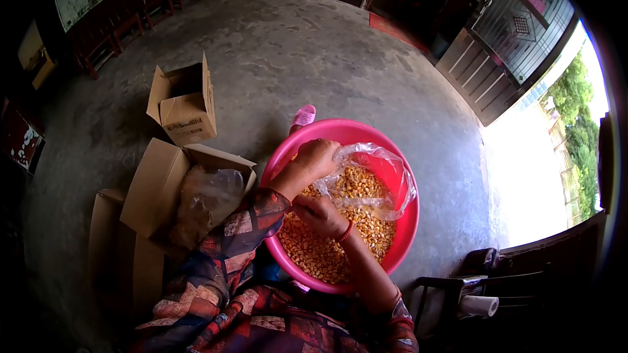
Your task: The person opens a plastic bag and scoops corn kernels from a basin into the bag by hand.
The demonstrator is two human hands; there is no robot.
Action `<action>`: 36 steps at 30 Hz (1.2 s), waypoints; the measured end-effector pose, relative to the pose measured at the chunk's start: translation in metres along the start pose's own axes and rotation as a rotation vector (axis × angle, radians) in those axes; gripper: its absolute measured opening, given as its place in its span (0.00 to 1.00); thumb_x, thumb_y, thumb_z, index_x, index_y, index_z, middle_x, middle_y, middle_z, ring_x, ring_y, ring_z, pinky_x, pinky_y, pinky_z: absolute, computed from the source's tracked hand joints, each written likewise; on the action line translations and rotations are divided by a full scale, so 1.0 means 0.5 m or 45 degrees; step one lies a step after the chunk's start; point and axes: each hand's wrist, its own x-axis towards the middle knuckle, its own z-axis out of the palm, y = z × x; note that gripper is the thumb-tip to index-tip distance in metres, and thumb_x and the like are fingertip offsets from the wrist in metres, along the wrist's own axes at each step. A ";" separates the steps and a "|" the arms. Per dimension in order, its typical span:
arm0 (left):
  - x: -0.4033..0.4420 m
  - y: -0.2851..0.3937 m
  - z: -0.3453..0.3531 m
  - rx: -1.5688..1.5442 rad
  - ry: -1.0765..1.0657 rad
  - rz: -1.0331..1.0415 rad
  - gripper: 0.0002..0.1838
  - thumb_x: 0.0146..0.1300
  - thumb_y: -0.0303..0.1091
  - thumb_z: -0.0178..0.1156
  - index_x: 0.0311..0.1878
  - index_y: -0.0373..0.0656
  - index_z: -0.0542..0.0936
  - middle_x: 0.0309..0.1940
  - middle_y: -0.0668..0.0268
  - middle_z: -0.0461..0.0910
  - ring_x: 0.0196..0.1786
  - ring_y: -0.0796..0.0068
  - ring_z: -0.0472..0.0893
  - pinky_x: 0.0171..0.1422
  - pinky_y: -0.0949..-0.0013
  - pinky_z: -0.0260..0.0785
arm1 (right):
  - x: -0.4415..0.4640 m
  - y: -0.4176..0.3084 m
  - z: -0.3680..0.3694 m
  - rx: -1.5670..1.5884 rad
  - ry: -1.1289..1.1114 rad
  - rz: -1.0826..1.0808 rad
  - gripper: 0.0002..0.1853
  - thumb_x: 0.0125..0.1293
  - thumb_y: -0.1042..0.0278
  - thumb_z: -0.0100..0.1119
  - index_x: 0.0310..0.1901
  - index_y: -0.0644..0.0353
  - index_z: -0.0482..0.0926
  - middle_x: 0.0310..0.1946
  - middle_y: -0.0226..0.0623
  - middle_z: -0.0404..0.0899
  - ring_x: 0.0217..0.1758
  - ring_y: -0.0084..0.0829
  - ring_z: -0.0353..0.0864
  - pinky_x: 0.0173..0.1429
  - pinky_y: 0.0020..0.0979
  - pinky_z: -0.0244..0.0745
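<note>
A large pink basin [407, 248] filled with loose yellow corn kernels [327, 255] stands in front of me. Over the kernels a clear plastic bag [394, 157] is held with its mouth spread towards the right. My left hand [317, 158] is closed on the bag's far edge, above the basin's upper left part. Nearer to me, my right hand [320, 216], with a red bracelet at the wrist, is closed on the near edge. Kernels show through and below the clear film; how many lie inside the bag I cannot tell.
To the left stand an open cardboard box [190, 116] and another box [152, 186] holding plastic bags [208, 202]. A pink shoe [304, 116] shows behind the basin. At lower right, a paper roll [479, 306] lies on a dark chair. An open door [517, 33] stands at right.
</note>
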 end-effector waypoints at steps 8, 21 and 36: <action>0.000 0.009 -0.009 0.004 -0.020 -0.031 0.08 0.51 0.32 0.57 0.34 0.40 0.79 0.31 0.53 0.80 0.37 0.53 0.80 0.42 0.56 0.72 | -0.021 -0.001 -0.062 1.106 -0.052 0.399 0.12 0.70 0.61 0.45 0.38 0.60 0.74 0.16 0.18 0.59 0.16 0.12 0.54 0.20 0.17 0.49; 0.002 0.006 -0.006 0.069 -0.185 -0.107 0.15 0.53 0.37 0.60 0.44 0.41 0.78 0.36 0.53 0.79 0.41 0.54 0.79 0.45 0.57 0.71 | -0.058 0.084 -0.157 1.422 1.389 0.266 0.08 0.68 0.64 0.44 0.38 0.55 0.74 0.20 0.22 0.65 0.19 0.16 0.59 0.22 0.20 0.56; 0.000 0.006 -0.005 0.022 -0.058 -0.044 0.08 0.53 0.33 0.56 0.34 0.40 0.79 0.29 0.52 0.80 0.35 0.52 0.80 0.40 0.54 0.72 | -0.026 0.055 -0.134 0.906 1.138 -0.071 0.13 0.66 0.65 0.43 0.39 0.66 0.74 0.37 0.39 0.76 0.40 0.29 0.74 0.48 0.28 0.68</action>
